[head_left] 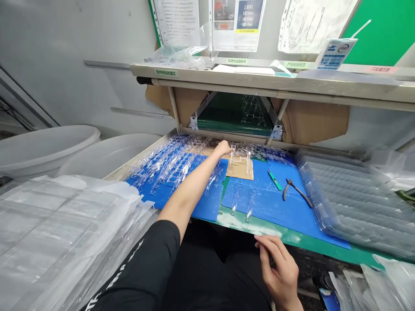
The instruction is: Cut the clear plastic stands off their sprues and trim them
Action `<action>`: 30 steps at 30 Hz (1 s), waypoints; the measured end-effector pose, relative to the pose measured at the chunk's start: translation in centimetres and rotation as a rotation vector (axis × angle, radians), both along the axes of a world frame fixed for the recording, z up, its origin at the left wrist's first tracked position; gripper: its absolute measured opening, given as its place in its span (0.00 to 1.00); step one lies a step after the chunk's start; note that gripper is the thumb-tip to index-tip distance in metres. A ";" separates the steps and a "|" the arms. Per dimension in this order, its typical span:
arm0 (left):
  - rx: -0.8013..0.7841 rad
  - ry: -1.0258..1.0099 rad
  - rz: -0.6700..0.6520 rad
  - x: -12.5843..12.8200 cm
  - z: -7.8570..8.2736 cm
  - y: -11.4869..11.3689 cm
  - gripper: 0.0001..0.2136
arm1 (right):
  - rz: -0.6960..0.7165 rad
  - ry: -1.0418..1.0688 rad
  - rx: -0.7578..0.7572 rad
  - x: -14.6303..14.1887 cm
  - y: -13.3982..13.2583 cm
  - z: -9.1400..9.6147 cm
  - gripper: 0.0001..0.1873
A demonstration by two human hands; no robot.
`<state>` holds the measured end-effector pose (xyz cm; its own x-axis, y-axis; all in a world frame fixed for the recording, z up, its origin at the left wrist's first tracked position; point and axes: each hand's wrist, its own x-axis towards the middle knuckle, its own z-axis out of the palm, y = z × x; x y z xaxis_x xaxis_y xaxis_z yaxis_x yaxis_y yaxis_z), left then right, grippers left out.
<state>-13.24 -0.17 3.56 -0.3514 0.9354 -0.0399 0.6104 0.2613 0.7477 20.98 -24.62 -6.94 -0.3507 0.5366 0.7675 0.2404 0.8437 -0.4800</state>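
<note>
Clear plastic parts (168, 162) lie heaped along the far side of the blue mat (279, 207). The left hand (223, 148) reaches them, fingers curled; whether it grips one I cannot tell. The right hand (279, 270) hangs well apart at the near edge, loosely spread and empty.

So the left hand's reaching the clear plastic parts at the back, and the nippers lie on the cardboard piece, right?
No: head view shows the nippers on the blue mat, not the cardboard piece. Left hand does reach the clear plastic parts.

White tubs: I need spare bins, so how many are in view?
2: one tub at the far left, the other tub beside it, next to the table. Others may lie outside the frame.
</note>
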 end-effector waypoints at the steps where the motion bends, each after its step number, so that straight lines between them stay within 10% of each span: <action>1: -0.028 -0.049 -0.010 0.1 0.1 1.0 0.14 | -0.033 -0.032 -0.030 1.4 -0.2 -1.3 0.17; 8: -0.048 -0.403 -0.122 0.9 -1.4 3.4 0.15 | -0.248 -0.111 -0.188 7.7 -1.3 -8.2 0.10; 14: 0.002 -0.668 -0.235 0.5 -0.5 2.7 0.08 | -0.145 -0.150 -0.267 6.4 -0.4 -9.7 0.10; 23: 0.298 -0.617 -0.294 -4.9 0.7 -11.0 0.11 | 0.012 -0.168 -0.256 3.1 1.8 -9.3 0.14; 30: 0.314 -0.491 0.027 -9.3 -5.7 -19.8 0.17 | 0.053 -0.214 -0.260 1.8 1.0 -10.5 0.14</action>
<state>-22.56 -19.94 -2.12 -0.3852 0.9199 0.0732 0.1688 -0.0078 0.9856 22.82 -23.66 -17.42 -0.5220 0.6811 0.5134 0.3180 0.7139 -0.6238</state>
